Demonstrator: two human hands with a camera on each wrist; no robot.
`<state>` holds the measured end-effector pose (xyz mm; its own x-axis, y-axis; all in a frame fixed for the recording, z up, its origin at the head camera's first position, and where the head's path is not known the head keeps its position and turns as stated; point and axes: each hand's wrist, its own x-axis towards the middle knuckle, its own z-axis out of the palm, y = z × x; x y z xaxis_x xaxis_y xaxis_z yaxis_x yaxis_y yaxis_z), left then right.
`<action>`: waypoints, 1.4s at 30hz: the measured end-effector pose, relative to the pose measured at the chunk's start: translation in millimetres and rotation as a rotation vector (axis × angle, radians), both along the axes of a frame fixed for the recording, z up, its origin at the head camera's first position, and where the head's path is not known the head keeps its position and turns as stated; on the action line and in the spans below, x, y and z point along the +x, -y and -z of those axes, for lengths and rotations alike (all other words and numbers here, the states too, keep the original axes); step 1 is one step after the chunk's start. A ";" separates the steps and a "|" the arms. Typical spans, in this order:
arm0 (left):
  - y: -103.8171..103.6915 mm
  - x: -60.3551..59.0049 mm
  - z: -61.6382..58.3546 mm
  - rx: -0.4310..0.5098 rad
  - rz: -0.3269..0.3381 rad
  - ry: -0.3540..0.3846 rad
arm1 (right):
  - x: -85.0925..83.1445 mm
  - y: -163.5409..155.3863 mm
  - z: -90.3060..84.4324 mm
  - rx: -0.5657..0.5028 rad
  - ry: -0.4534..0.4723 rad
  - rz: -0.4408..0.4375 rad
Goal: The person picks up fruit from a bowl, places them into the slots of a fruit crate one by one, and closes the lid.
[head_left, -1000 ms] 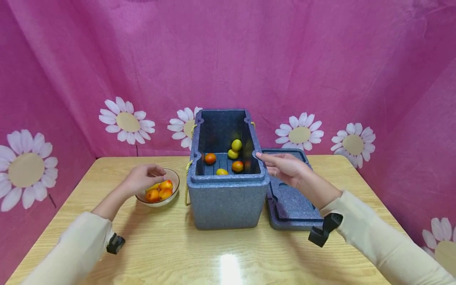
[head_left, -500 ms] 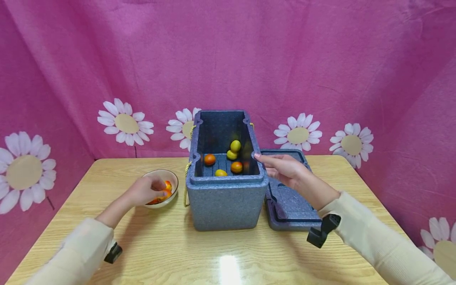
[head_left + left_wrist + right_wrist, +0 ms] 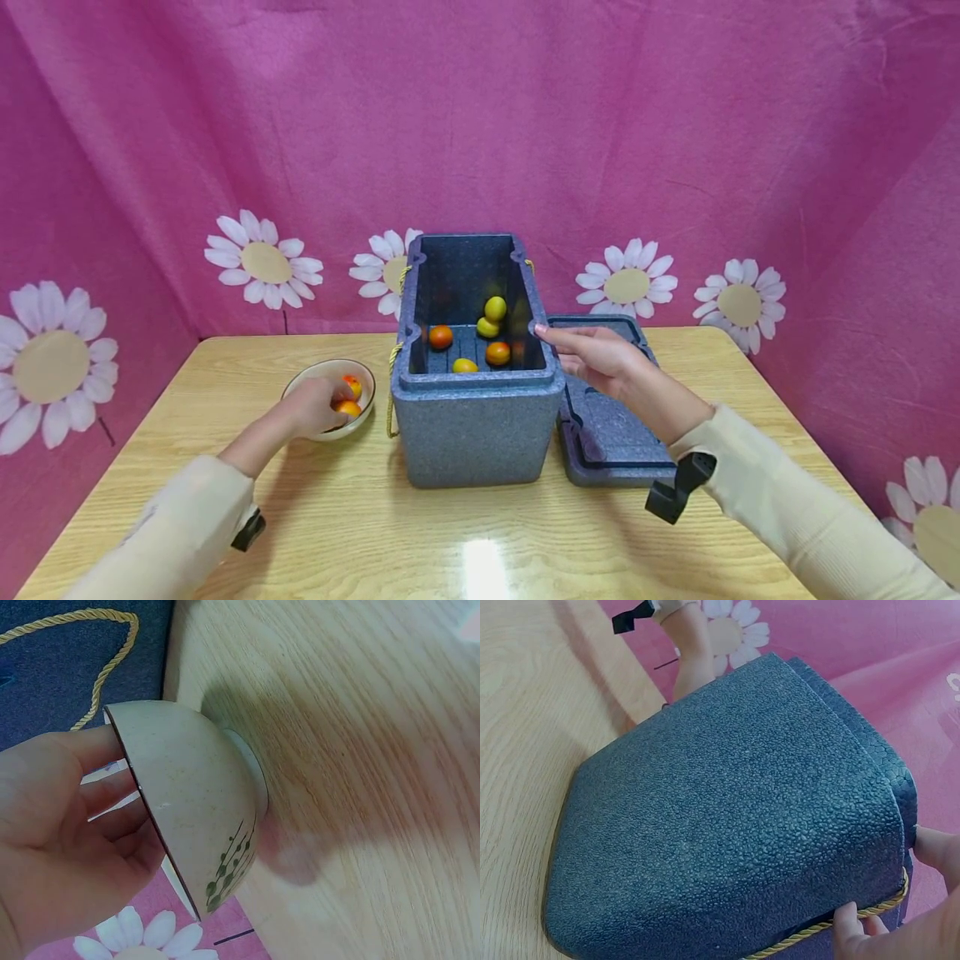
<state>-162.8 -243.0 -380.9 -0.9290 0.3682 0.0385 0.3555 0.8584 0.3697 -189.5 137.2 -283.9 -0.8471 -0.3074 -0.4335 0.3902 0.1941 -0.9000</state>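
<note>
My left hand [image 3: 315, 404] reaches down into a cream bowl [image 3: 298, 385] with a dark rim, fingers beside several orange-red fruits [image 3: 348, 408]. In the left wrist view the fingers pass over the edge of the bowl [image 3: 187, 787], which bears a green plant pattern; its wall hides the fingertips, so I cannot tell whether they grip a fruit. My right hand [image 3: 600, 354] holds the right rim of a grey foam box [image 3: 480, 433], thumb on top and fingers outside. By the yellow rope [image 3: 799, 937] in the right wrist view are the right hand's fingers [image 3: 847, 922].
Inside the box lie several fruits, among them an orange-red one [image 3: 440, 337] and a yellow one [image 3: 495, 308]. The grey lid [image 3: 622, 429] lies on the wooden table [image 3: 360, 517] right of the box. A pink flowered curtain [image 3: 480, 117] stands behind.
My left hand has lowered deeper into the bowl and shifted slightly right, its fingers now down among the fruits. The bowl moved a little during this. My right hand stays at the box rim.
</note>
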 end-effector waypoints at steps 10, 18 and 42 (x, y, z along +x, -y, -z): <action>1.9 -3.6 1.2 -0.039 0.024 -0.011 | -0.7 1.5 -0.2 -0.003 0.008 0.011; 2.8 -3.8 -5.7 0.038 -0.029 0.035 | -0.7 1.2 0.1 -0.015 0.003 0.011; 3.5 -1.7 -34.9 0.354 -0.183 0.111 | -2.3 -0.3 2.8 -0.024 0.009 0.011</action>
